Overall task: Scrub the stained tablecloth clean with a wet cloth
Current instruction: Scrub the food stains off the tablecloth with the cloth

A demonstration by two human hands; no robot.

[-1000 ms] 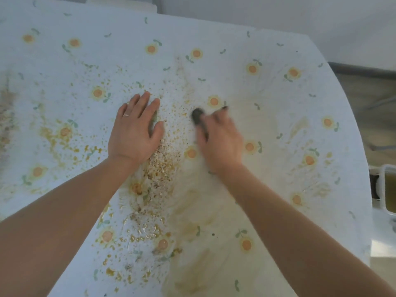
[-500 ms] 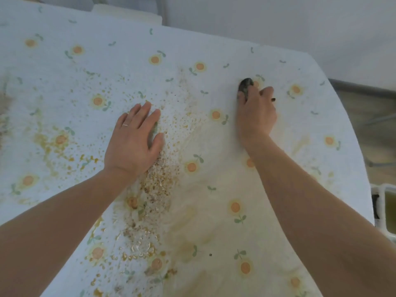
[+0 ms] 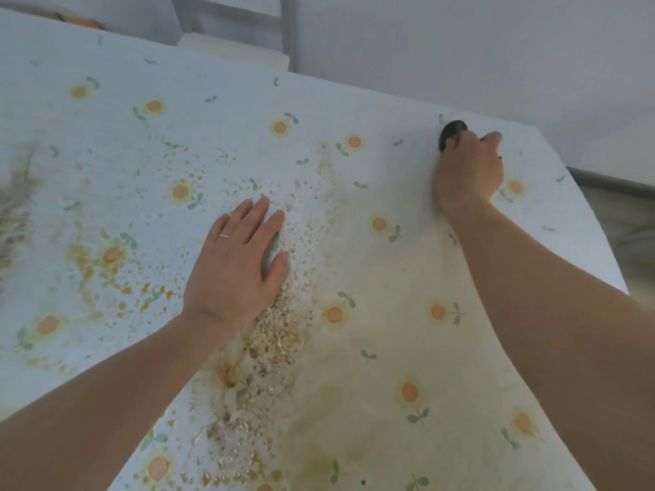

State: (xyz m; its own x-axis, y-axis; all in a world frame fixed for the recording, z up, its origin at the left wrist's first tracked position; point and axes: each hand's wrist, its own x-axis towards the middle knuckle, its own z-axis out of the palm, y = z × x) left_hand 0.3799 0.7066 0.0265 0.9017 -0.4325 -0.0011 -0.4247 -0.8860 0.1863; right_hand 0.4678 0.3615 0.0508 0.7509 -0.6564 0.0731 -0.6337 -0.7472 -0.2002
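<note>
While left hand (image 3: pixel 235 267) braces flat, right hand (image 3: pixel 469 171) grips dark wadded cloth (image 3: pixel 452 133).
Mid-scrub on white flowered tablecloth (image 3: pixel 354 349); orange-brown crumbly stains (image 3: pixel 280 327) beside left hand likely next.

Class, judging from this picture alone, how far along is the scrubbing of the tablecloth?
Partly done. The tablecloth right of centre shows only pale smears. The right hand presses a dark cloth near the far edge; the left hand lies flat. Orange specks remain centre and left.

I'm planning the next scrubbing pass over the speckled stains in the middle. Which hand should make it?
Probably the right hand: its fingers already grip the dark cloth near the far edge. The left hand lies flat and empty beside the stains, pinning the tablecloth.
</note>
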